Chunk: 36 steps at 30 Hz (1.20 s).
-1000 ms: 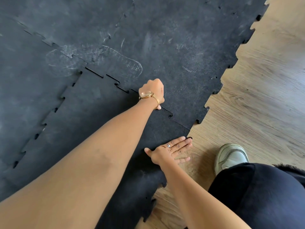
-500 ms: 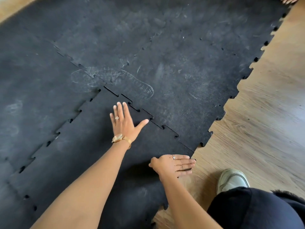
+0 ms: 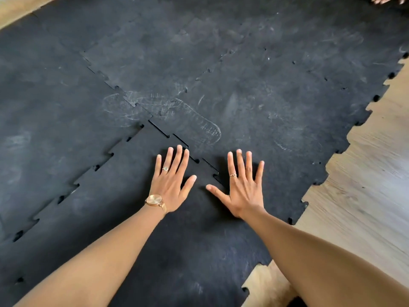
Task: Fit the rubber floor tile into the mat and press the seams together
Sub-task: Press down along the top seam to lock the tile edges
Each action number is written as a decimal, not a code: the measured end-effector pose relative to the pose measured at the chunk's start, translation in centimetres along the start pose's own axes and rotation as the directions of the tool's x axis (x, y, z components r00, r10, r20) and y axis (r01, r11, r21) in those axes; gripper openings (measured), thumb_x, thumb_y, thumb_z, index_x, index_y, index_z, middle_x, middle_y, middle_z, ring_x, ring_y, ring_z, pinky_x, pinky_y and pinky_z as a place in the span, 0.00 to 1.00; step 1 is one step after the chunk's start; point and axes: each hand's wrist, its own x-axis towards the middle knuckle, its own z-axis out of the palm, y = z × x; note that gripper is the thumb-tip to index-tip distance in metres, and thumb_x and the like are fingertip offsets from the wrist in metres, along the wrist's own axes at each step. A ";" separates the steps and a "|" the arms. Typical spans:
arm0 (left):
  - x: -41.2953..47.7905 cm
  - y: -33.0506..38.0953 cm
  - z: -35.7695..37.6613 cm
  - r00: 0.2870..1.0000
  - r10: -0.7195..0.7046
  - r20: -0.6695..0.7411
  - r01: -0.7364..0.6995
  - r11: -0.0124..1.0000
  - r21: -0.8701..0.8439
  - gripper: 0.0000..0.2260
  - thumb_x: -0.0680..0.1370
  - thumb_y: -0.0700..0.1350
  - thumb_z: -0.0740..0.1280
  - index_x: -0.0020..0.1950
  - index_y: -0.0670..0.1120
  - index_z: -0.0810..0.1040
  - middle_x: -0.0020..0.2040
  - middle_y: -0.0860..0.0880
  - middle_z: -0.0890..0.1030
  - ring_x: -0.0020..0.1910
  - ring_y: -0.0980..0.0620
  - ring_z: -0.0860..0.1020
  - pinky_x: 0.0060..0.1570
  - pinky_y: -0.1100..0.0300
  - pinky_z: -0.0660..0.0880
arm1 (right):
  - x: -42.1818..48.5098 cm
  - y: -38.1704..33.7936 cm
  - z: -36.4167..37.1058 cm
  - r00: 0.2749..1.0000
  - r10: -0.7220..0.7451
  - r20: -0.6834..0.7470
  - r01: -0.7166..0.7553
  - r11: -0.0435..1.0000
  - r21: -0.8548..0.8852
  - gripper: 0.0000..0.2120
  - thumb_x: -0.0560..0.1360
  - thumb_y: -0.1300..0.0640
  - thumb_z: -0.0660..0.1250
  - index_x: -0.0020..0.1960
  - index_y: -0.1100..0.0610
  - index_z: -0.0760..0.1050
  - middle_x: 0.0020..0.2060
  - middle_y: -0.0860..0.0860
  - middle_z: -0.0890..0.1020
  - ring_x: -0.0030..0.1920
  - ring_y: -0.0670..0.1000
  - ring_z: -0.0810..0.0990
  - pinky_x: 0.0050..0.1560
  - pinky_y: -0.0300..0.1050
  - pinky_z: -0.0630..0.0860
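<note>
The rubber floor tile (image 3: 115, 218) lies flat at the near corner of the black interlocking mat (image 3: 254, 89), its far edge and its left edge set against laid tiles, its right edge bordering the wooden floor (image 3: 365, 196). Both hands are laid palm-down with the fingers spread wide – nothing is gripped. The left hand (image 3: 171, 188) rests on the tile just short of the far seam (image 3: 180, 141); the right hand (image 3: 244, 191) lies across that seam, fingers on the neighbouring tile.

Dark gaps are still seen along the far seam and at several notches of the left seam (image 3: 95, 168), so the tabs are judged only partly seated. If pressure is put on one stretch alone, tabs further along could be lifted or left riding on top – a ridge would result. A sideways push could open the left seam while the far one is closed. A fingertip could be nipped where a gap shuts.

No clear long axis is shown, since the near part is cut off by the picture edge; the tile looks roughly square, lying skewed in view, its far corner (image 3: 146, 125) pointing away toward the dusty shoe print (image 3: 199, 125).
</note>
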 end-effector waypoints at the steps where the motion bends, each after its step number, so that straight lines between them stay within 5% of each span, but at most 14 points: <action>1: 0.0 0.0 -0.1 1.000 0.007 0.008 -0.007 1.000 0.000 0.31 0.81 0.60 0.46 0.80 0.45 0.47 0.80 0.46 0.49 0.78 0.44 0.47 0.75 0.41 0.48 | -0.1 0.0 -0.1 1.000 0.004 0.007 -0.004 1.000 -0.004 0.48 0.70 0.23 0.41 0.79 0.54 0.41 0.78 0.55 0.45 0.77 0.58 0.36 0.72 0.68 0.37; 12: 0.0 -0.7 -0.5 0.999 -0.018 0.026 0.020 0.998 -0.056 0.34 0.79 0.64 0.46 0.80 0.47 0.45 0.80 0.46 0.46 0.78 0.47 0.44 0.75 0.42 0.50 | 0.0 -0.2 0.2 1.000 0.012 0.000 -0.012 0.998 -0.067 0.45 0.71 0.24 0.35 0.78 0.50 0.37 0.78 0.53 0.39 0.76 0.59 0.33 0.70 0.71 0.35; 17: -0.4 -0.6 -0.3 0.938 -0.347 -0.018 0.342 0.931 -0.130 0.46 0.73 0.74 0.47 0.79 0.45 0.43 0.79 0.42 0.46 0.78 0.43 0.44 0.75 0.43 0.42 | 0.1 -0.1 0.4 0.999 0.045 -0.030 -0.044 0.998 0.037 0.39 0.73 0.28 0.37 0.79 0.47 0.43 0.79 0.50 0.44 0.77 0.55 0.36 0.71 0.67 0.34; 23: 0.2 -0.7 0.0 0.941 -0.340 -0.003 0.339 0.939 -0.059 0.44 0.73 0.74 0.41 0.80 0.47 0.43 0.79 0.42 0.47 0.78 0.41 0.43 0.74 0.37 0.44 | 1.2 -1.2 0.7 0.971 0.200 -0.134 -0.165 0.958 0.233 0.33 0.74 0.33 0.55 0.75 0.47 0.63 0.77 0.48 0.58 0.78 0.54 0.47 0.73 0.65 0.38; 28: 0.8 -1.0 0.6 0.945 -0.327 -0.020 0.327 0.945 -0.032 0.43 0.73 0.74 0.41 0.79 0.48 0.42 0.80 0.43 0.45 0.78 0.42 0.43 0.73 0.37 0.45 | 1.8 -1.8 1.7 0.946 0.249 -0.210 -0.197 0.951 0.239 0.29 0.74 0.36 0.58 0.73 0.46 0.66 0.76 0.50 0.61 0.77 0.55 0.50 0.72 0.67 0.38; 36: 0.5 -0.8 0.1 0.940 -0.340 0.010 0.340 0.940 -0.020 0.43 0.73 0.75 0.38 0.79 0.49 0.40 0.80 0.45 0.42 0.78 0.43 0.42 0.74 0.39 0.42 | 3.3 -2.1 -2.3 0.943 0.325 0.069 -0.320 0.832 0.454 0.36 0.71 0.47 0.72 0.74 0.48 0.60 0.75 0.51 0.55 0.76 0.56 0.47 0.71 0.66 0.37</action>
